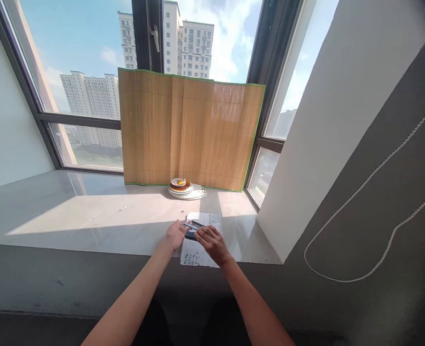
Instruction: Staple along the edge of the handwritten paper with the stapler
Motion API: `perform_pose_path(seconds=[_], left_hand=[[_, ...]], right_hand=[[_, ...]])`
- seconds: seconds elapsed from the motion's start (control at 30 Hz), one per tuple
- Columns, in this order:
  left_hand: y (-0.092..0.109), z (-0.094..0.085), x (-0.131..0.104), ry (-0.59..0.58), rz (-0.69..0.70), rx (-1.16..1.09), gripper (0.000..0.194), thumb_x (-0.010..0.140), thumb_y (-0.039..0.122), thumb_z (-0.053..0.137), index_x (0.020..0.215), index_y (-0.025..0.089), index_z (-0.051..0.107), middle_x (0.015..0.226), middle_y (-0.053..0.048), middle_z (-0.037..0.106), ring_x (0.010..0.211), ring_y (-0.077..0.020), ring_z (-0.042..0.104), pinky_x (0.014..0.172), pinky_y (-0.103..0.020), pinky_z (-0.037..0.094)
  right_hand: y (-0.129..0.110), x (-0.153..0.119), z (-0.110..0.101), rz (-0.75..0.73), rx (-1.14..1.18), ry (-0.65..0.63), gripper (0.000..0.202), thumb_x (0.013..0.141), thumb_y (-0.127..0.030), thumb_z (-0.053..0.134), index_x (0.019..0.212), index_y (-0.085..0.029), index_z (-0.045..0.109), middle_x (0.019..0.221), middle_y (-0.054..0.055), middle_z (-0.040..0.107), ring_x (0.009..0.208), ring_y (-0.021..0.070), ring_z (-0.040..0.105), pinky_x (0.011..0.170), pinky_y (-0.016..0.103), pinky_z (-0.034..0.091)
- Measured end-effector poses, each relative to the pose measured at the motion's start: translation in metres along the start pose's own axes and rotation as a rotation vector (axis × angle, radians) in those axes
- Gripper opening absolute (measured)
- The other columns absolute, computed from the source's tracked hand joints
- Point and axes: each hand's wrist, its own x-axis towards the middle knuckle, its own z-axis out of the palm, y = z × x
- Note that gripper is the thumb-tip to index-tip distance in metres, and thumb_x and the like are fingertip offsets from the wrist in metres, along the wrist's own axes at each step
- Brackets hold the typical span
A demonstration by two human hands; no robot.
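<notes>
Both my hands meet over a white sheet of paper (200,253) with dark handwriting, lying at the front edge of the sill. Between them is a small dark object (190,235) that looks like an opened stapler, with a dark upper arm and a pale bluish strip. My right hand (212,242) closes its fingers around the object from the right. On the other side, my left hand (176,234) pinches at its left end, where something small and clear shows; I cannot make out exactly what. The fingers partly cover the object.
Behind the paper, stacked plates (181,189) stand on the pale sill (100,206). A bamboo mat (194,129) with green edging leans upright against the window. To the right, a beaded cord (345,279) hangs in a loop by the wall.
</notes>
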Motion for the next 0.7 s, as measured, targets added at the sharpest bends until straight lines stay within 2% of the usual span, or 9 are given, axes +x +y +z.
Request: perform_pose_path(seconds=[0.1, 0.2, 0.27, 0.3, 0.37, 0.47, 0.53, 0.63, 0.7], left_hand=[[-0.002, -0.006, 0.0, 0.025, 0.018, 0.023, 0.021, 0.105, 0.013, 0.045, 0.101, 0.015, 0.066, 0.105, -0.015, 0.077, 0.105, -0.0198, 0.077, 0.113, -0.037, 0.057], [-0.004, -0.018, -0.003, 0.09, 0.061, 0.049, 0.025, 0.103, 0.004, 0.041, 0.1, 0.017, 0.062, 0.107, -0.015, 0.077, 0.102, -0.0168, 0.078, 0.114, -0.034, 0.055], [-0.005, -0.024, -0.007, 0.107, 0.122, 0.079, 0.022, 0.106, 0.007, 0.042, 0.105, 0.017, 0.061, 0.112, -0.015, 0.077, 0.101, -0.0168, 0.078, 0.114, -0.036, 0.056], [-0.006, -0.026, -0.009, 0.099, 0.161, 0.114, 0.017, 0.106, 0.01, 0.046, 0.109, 0.017, 0.061, 0.115, -0.016, 0.078, 0.1, -0.0178, 0.079, 0.112, -0.038, 0.057], [-0.007, -0.028, -0.013, 0.045, 0.229, 0.234, 0.011, 0.105, 0.021, 0.057, 0.114, 0.016, 0.063, 0.119, -0.017, 0.078, 0.097, -0.0213, 0.08, 0.103, -0.042, 0.062], [-0.009, -0.027, -0.021, -0.077, 0.279, 0.46, 0.032, 0.097, 0.043, 0.074, 0.113, 0.016, 0.071, 0.119, -0.019, 0.079, 0.089, -0.0248, 0.079, 0.083, -0.039, 0.066], [-0.009, -0.025, -0.026, -0.158, 0.294, 0.571, 0.044, 0.089, 0.054, 0.08, 0.108, 0.015, 0.077, 0.11, -0.018, 0.081, 0.079, -0.0241, 0.078, 0.069, -0.034, 0.063], [-0.008, -0.023, -0.034, -0.291, 0.325, 0.7, 0.049, 0.084, 0.063, 0.082, 0.092, 0.014, 0.082, 0.086, -0.014, 0.081, 0.062, -0.0187, 0.069, 0.054, -0.027, 0.052], [-0.007, -0.021, -0.037, -0.403, 0.334, 0.773, 0.053, 0.084, 0.067, 0.08, 0.081, 0.014, 0.081, 0.074, -0.01, 0.077, 0.055, -0.0154, 0.063, 0.051, -0.025, 0.046]], right_hand=[[-0.001, -0.003, 0.006, 0.098, 0.031, 0.028, 0.038, 0.106, -0.012, 0.047, 0.128, -0.026, 0.076, 0.125, 0.011, 0.078, 0.123, 0.0251, 0.069, 0.113, 0.046, 0.05], [0.006, -0.01, 0.019, 0.523, 0.103, 0.197, 0.034, 0.1, -0.018, 0.055, 0.124, -0.024, 0.078, 0.119, 0.013, 0.08, 0.115, 0.0305, 0.071, 0.103, 0.047, 0.055], [0.014, -0.014, 0.028, 0.831, 0.159, 0.263, 0.029, 0.093, -0.03, 0.067, 0.118, -0.023, 0.081, 0.111, 0.014, 0.081, 0.105, 0.0343, 0.074, 0.094, 0.047, 0.058], [0.018, -0.016, 0.032, 0.927, 0.192, 0.261, 0.03, 0.088, -0.034, 0.072, 0.115, -0.023, 0.082, 0.108, 0.013, 0.082, 0.101, 0.0354, 0.075, 0.091, 0.046, 0.058], [0.026, -0.018, 0.036, 1.003, 0.264, 0.225, 0.033, 0.081, -0.04, 0.078, 0.11, -0.024, 0.083, 0.104, 0.011, 0.083, 0.098, 0.0358, 0.076, 0.091, 0.046, 0.058], [0.032, -0.02, 0.032, 0.999, 0.328, 0.162, 0.035, 0.078, -0.043, 0.079, 0.108, -0.024, 0.082, 0.102, 0.009, 0.083, 0.098, 0.0347, 0.076, 0.092, 0.046, 0.059], [0.029, -0.016, 0.026, 0.958, 0.272, 0.172, 0.036, 0.081, -0.042, 0.079, 0.111, -0.022, 0.081, 0.108, 0.012, 0.082, 0.106, 0.0364, 0.074, 0.096, 0.048, 0.058], [0.015, -0.001, 0.016, 0.7, 0.258, 0.205, 0.032, 0.09, -0.036, 0.074, 0.119, -0.022, 0.079, 0.122, 0.014, 0.078, 0.119, 0.0352, 0.068, 0.104, 0.05, 0.054], [0.004, 0.011, 0.015, 0.458, 0.387, 0.126, 0.029, 0.094, -0.03, 0.072, 0.121, -0.025, 0.079, 0.127, 0.011, 0.077, 0.12, 0.0302, 0.068, 0.105, 0.046, 0.054]])
